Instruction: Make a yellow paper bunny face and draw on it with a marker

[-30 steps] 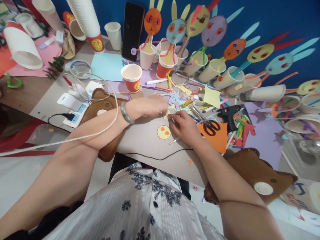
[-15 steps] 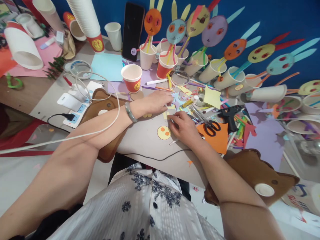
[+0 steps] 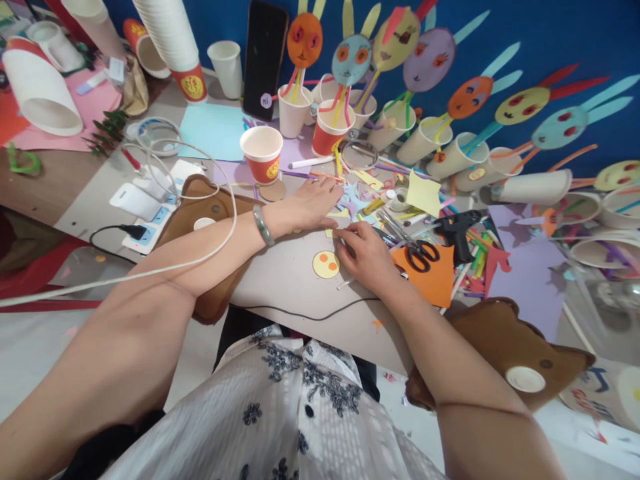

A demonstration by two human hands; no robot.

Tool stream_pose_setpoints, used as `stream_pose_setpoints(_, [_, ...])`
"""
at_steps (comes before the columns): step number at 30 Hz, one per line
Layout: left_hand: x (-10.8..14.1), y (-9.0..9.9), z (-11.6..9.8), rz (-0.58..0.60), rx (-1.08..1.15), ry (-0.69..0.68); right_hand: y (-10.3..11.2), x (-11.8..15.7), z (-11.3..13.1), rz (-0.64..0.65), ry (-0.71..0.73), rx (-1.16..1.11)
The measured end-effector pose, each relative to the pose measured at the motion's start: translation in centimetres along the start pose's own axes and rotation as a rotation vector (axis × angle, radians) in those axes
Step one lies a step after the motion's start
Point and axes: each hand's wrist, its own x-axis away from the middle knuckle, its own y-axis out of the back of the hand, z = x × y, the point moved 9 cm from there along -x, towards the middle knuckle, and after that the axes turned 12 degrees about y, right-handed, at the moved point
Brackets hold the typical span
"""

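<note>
From where I stand, coloured stems rise out of the white paper cups along the blue wall, carrying long-eared paper faces; a red-and-white cup stands upright nearer the hands, its pale inside showing, and a tall cup stack rises farther left. The grey tabletop shows between the yellow disc and the near edge, crossed by a black cord. To the right, room narrows at the scissors, orange paper and glue gun. The left hand lies palm down, fingers loosely stretched over paper scraps, released. The right hand has its fingers curled, tips beside a small yellow piece; I can't tell whether they grip it. The disc, with its two orange spots, lies flat just beside that hand.
</note>
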Motion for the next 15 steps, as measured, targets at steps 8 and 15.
stream_pose_setpoints(8, [-0.2, 0.3, 0.9, -0.017, 0.049, 0.144, 5.1, 1.5, -1.6, -0.465, -0.198, -0.018])
stream_pose_setpoints(15, [-0.4, 0.1, 1.4, -0.031, 0.074, 0.167, 4.9, 2.3, -8.0, -0.476, -0.361, 0.063])
